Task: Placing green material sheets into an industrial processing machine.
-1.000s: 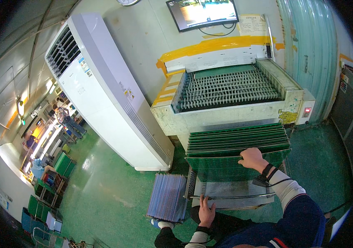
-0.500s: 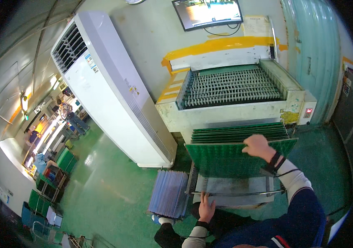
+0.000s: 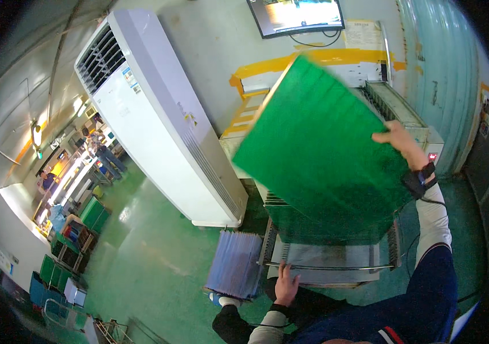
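My right hand (image 3: 400,142) grips the upper right edge of a large flat green circuit board panel (image 3: 324,149), thumb toward the front face. The panel is tilted and raised, with its upper left corner in front of the machine. Below and behind it, more green panels (image 3: 279,198) stand in a rack (image 3: 267,243), mostly hidden by the raised one. My left hand (image 3: 285,286) lies with fingers stretched out at the metal bar (image 3: 336,268) along the rack's near side, holding nothing.
The conveyor machine (image 3: 238,143) with a roller bed stands behind the panel, mostly covered. A bundle of bluish sheets (image 3: 234,264) stands left of the rack, by my foot. A tall white air conditioner (image 3: 164,126) rises farther left. People work at a lit bench (image 3: 72,180) far left.
My right hand has lifted the front green panel out of the rack, up and to the right, tilting it. It now hides most of the roller bed. My left hand stays at the bar.
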Motion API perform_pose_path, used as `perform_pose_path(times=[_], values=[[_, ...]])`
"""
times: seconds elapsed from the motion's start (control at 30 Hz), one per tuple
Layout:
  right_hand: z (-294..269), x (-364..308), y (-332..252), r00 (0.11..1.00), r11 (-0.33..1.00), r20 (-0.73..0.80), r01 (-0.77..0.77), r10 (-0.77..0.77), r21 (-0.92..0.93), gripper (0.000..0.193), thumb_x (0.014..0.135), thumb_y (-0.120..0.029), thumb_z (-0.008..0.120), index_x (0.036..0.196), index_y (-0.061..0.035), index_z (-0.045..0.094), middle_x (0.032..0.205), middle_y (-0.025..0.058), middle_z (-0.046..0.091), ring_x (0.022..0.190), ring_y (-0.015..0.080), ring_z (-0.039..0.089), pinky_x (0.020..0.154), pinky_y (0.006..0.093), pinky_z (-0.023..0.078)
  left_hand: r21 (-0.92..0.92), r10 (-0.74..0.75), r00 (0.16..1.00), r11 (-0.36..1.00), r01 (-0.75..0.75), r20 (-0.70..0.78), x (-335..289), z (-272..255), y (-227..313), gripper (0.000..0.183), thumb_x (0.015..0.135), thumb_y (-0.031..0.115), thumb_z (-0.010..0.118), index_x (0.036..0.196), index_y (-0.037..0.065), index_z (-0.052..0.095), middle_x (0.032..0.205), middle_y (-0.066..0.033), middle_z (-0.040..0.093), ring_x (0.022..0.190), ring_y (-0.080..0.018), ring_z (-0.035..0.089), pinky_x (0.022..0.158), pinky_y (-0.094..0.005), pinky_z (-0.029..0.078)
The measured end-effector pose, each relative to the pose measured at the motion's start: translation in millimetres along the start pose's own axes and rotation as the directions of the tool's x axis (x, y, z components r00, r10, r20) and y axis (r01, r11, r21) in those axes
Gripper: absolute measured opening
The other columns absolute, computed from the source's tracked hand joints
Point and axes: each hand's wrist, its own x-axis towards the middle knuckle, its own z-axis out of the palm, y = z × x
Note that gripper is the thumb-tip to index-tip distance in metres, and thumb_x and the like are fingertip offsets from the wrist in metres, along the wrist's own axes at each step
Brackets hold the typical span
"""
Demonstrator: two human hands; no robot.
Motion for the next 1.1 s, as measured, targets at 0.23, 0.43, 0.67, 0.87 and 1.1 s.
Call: perform_pose_path(times=[0.23, 0.43, 0.67, 0.87, 1.1], values=[[33.2, 13.1, 18.9, 0.983, 0.293, 0.123, -0.159, 0.136, 0.943, 0.039, 0.100, -0.028, 0.067, 0.126, 0.0002, 0.063, 0.115, 0.0109, 0.073, 0.096, 0.0237, 0.071, 0.090, 0.0398, 0.058, 0.076, 0.008, 1.000, 0.997, -0.006, -0.025, -0.7, 2.2, -1.0, 0.058, 0.091, 0.021, 0.073, 0.139, 0.004, 0.047, 0.158, -0.0207, 0.037, 0.127, -0.0454, 0.056, 0.095, -0.0485, 0.055], [82.3, 54.8, 96.7, 0.912, 0.354, 0.409, -0.396, 0.040, 0.848, 0.014, 0.091, -0.009, 0.074, 0.097, -0.0081, 0.062, 0.092, 0.0040, 0.062, 0.086, 0.0200, 0.062, 0.089, 0.0379, 0.054, 0.085, 0.054, 0.997, 0.995, -0.049, -0.059, 0.6, 1.4, -5.6, 0.057, 0.093, 0.027, 0.072, 0.140, 0.004, 0.048, 0.159, -0.0184, 0.037, 0.124, -0.0458, 0.058, 0.094, -0.0492, 0.054], [164.0, 77.5, 119.2, 0.919, 0.174, 0.306, -0.353, 0.249, 0.919, 0.016, 0.093, -0.009, 0.073, 0.096, -0.0079, 0.057, 0.096, 0.0048, 0.055, 0.091, 0.0208, 0.056, 0.086, 0.0347, 0.052, 0.039, -0.025, 1.000, 0.999, 0.026, -0.019, -0.6, -0.4, -1.9, 0.055, 0.092, 0.022, 0.072, 0.138, 0.003, 0.050, 0.158, -0.0210, 0.038, 0.123, -0.0461, 0.059, 0.094, -0.0484, 0.054], [195.5, 104.5, 136.6, 0.873, 0.085, 0.310, -0.366, 0.376, 0.927, 0.019, 0.094, -0.013, 0.074, 0.097, -0.0056, 0.056, 0.101, 0.0076, 0.054, 0.097, 0.0252, 0.058, 0.086, 0.0352, 0.056, 0.057, -0.009, 1.000, 0.998, 0.009, -0.007, 1.1, 3.4, -1.8, 0.059, 0.095, 0.029, 0.068, 0.144, 0.006, 0.046, 0.159, -0.0195, 0.036, 0.132, -0.0451, 0.053, 0.098, -0.0490, 0.053], [197.6, 106.2, 142.0, 0.819, 0.275, 0.441, -0.548, 0.367, 0.790, 0.036, 0.099, -0.035, 0.069, 0.103, -0.0002, 0.063, 0.096, 0.0117, 0.070, 0.084, 0.0214, 0.069, 0.074, 0.0331, 0.060, 0.048, -0.031, 1.000, 0.998, 0.031, -0.006, 0.5, 4.3, -4.1, 0.057, 0.095, 0.027, 0.068, 0.143, 0.006, 0.046, 0.161, -0.0193, 0.035, 0.135, -0.0444, 0.051, 0.100, -0.0485, 0.052]])
